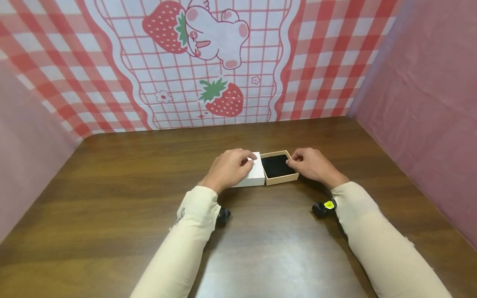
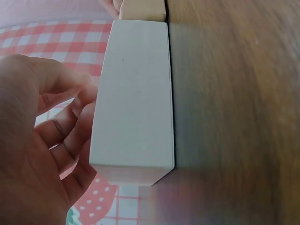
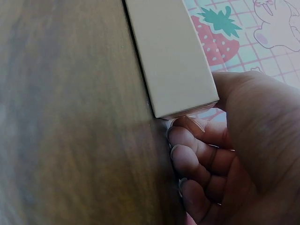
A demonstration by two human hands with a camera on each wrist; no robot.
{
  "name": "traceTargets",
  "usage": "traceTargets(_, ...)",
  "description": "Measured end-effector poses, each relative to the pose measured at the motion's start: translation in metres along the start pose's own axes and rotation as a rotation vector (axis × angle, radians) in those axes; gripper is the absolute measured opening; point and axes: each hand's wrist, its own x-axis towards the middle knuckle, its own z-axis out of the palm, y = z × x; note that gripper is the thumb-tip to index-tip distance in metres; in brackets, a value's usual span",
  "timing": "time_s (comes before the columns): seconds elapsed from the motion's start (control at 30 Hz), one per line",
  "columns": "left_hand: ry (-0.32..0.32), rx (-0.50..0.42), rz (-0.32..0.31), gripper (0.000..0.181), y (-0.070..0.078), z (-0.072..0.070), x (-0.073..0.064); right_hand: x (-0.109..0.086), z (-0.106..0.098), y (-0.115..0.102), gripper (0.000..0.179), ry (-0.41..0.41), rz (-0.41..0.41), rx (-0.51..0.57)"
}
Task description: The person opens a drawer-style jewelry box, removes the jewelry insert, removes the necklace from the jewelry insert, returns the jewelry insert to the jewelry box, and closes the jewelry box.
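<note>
A white box [image 1: 257,181] and an open tan box [image 1: 282,179] lie end to end on the table. A black insert [image 1: 276,165] fills the tan box. My left hand [image 1: 232,165] lies over the white box, its relaxed, bent fingers [image 2: 84,117] touching the top; the hand partly hides the box in the head view. At the tan box's right end, my right hand [image 1: 311,164] pinches the end wall. Its thumb reaches over the rim onto the insert, while the other fingers [image 3: 185,159] curl outside and below the end. A small folded flap [image 3: 196,123] shows by the index finger.
The boxes sit on a brown wooden table [image 1: 123,186]. A red-and-white checked cloth [image 1: 320,62] with strawberries and a cartoon animal hangs behind it. Pink cloth walls [image 1: 428,103] flank the table. Each wrist wears a small black camera [image 1: 321,209].
</note>
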Motion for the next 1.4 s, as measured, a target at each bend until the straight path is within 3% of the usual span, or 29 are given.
traceTargets(0.43, 0.012, 0.093, 0.026, 0.021, -0.01, -0.009, -0.01, 0.0, 0.001, -0.003, 0.021, 0.006, 0.001, 0.0)
traceTargets(1.0, 0.045, 0.082, 0.034, 0.018, -0.023, -0.011, -0.02, 0.0, 0.001, -0.002, 0.022, 0.005, 0.003, -0.005)
traceTargets(1.17, 0.025, 0.069, 0.016, 0.02, -0.024, -0.014, -0.022, 0.0, 0.0, -0.001, 0.022, 0.008, 0.007, -0.008)
traceTargets(1.4, -0.061, 0.046, -0.017, 0.024, -0.023, -0.017, -0.023, 0.0, 0.001, -0.001, 0.022, 0.005, 0.008, -0.005)
